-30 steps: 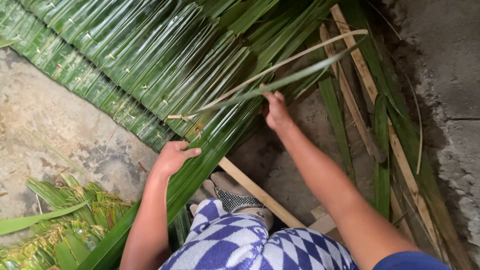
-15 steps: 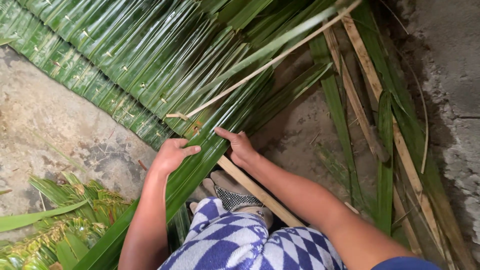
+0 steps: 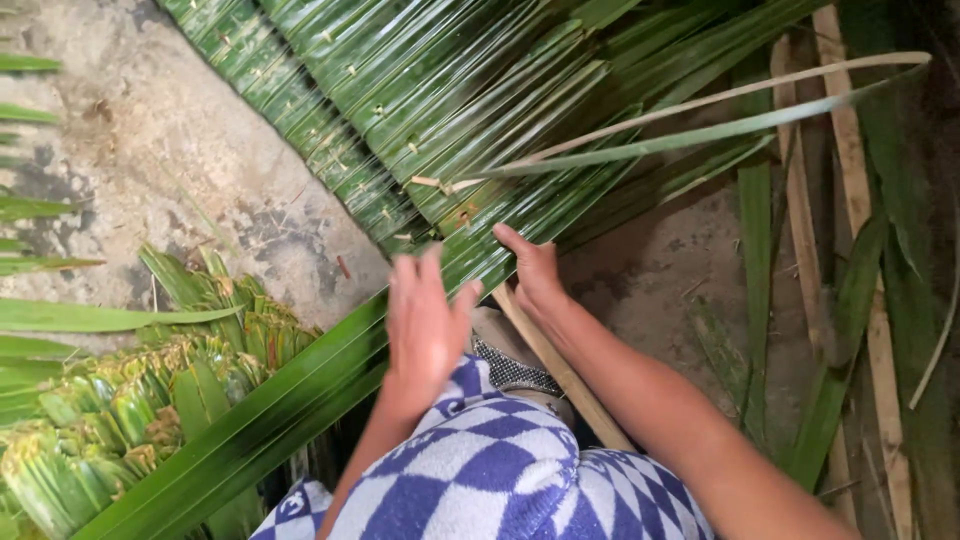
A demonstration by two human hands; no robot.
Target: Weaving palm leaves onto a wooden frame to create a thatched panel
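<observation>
Glossy green palm leaf [image 3: 300,390], long and ribbed, folded lengthwise, running diagonally from lower left up to the edge of the stitched leaf panel [image 3: 420,110] spread on the ground. Right hand [image 3: 532,275] pressed flat on the upper end of that leaf where it meets the panel, fingers extended, gripping nothing visible. Left hand [image 3: 425,325] lifted just above the leaf, fingers spread wide and blurred, holding nothing. Thin pale strip [image 3: 700,100] arching up from the panel edge toward the upper right, a narrow green blade alongside it. Bundle of cut leaf ends [image 3: 130,410] heaped at lower left; wooden slat [image 3: 560,365] passing under the right forearm; more slats [image 3: 860,200] at right; blue-and-white checked cloth [image 3: 500,470] over the knees. Against half a second earlier: left hand then resting on the leaf, now raised off it; view shifted, panel further up and right.
</observation>
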